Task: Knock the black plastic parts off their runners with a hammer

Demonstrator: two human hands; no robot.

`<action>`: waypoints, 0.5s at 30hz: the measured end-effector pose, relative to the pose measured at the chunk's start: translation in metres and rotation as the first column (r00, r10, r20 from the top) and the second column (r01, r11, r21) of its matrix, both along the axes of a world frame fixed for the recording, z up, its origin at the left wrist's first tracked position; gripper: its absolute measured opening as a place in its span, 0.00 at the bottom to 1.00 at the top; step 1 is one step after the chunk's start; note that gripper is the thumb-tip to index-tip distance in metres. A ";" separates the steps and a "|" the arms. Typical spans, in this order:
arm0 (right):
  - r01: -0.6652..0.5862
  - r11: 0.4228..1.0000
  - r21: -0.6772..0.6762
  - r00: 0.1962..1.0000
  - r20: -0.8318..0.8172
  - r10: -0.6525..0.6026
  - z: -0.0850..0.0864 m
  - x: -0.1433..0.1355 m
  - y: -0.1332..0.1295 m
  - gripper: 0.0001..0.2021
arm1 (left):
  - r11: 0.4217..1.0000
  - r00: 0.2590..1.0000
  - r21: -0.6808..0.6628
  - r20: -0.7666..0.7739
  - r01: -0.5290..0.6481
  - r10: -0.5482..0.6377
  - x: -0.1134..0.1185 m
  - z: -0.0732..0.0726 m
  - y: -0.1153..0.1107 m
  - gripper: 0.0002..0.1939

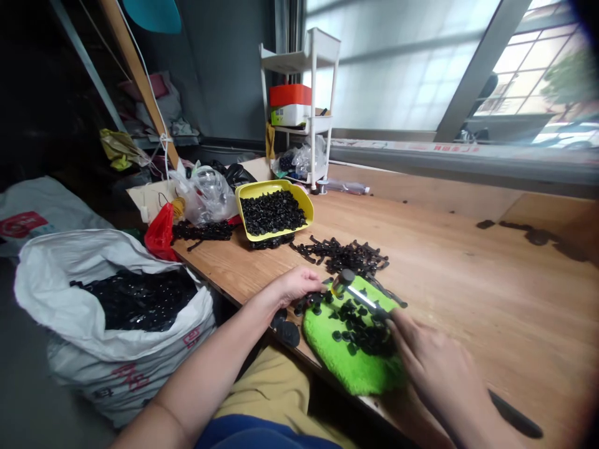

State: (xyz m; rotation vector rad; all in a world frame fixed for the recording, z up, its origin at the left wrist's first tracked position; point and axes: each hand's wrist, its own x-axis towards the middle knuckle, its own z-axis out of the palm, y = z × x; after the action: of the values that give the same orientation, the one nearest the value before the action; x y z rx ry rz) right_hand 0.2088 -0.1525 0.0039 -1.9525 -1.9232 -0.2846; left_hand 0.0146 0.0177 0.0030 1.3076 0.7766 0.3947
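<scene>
My right hand (435, 355) is wrapped round the dark handle of a hammer (362, 297) with a bright metal shaft. Its dark, round head is over the far left part of a fuzzy green cloth (360, 377). Just left of the head, my left hand (302, 284) is closed in a pinch at the cloth's edge; what lies between its fingertips is too small to tell. Small loose black pieces (369, 333) with round heads are scattered over the cloth. Behind it, a pile of longer black pieces (349, 254) lies on the wooden table (444, 249).
A yellow scoop-shaped tray (309, 209) full of small black pieces stands at the table's left. A white sack (42, 274) of black parts is left of the table. A white shelf rack (322, 81), clear plastic bags (208, 193) and a red bag (160, 234) are farther back.
</scene>
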 end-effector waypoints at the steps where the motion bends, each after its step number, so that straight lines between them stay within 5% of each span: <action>1: 0.008 1.000 0.014 0.999 -0.037 -0.008 0.001 0.003 -0.004 0.17 | 1.000 1.000 -0.003 0.015 -0.020 0.020 -0.001 -0.002 0.000 0.15; 6: 0.056 0.997 0.061 0.982 -0.186 -0.043 0.000 0.026 -0.027 0.15 | 0.983 0.972 -0.068 0.148 -0.173 0.181 -0.006 -0.005 -0.003 0.17; 15: 0.113 0.993 0.027 0.964 -0.245 -0.103 -0.021 0.049 -0.044 0.18 | 0.993 0.993 0.088 0.093 -0.081 0.073 -0.001 0.004 -0.014 0.15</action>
State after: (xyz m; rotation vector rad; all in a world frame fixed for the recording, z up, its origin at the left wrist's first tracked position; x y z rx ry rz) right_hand 0.2576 -0.1961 -0.0174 -1.9674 -1.6469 -0.1065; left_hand 0.0139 0.0036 0.0068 1.3389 0.7417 0.5529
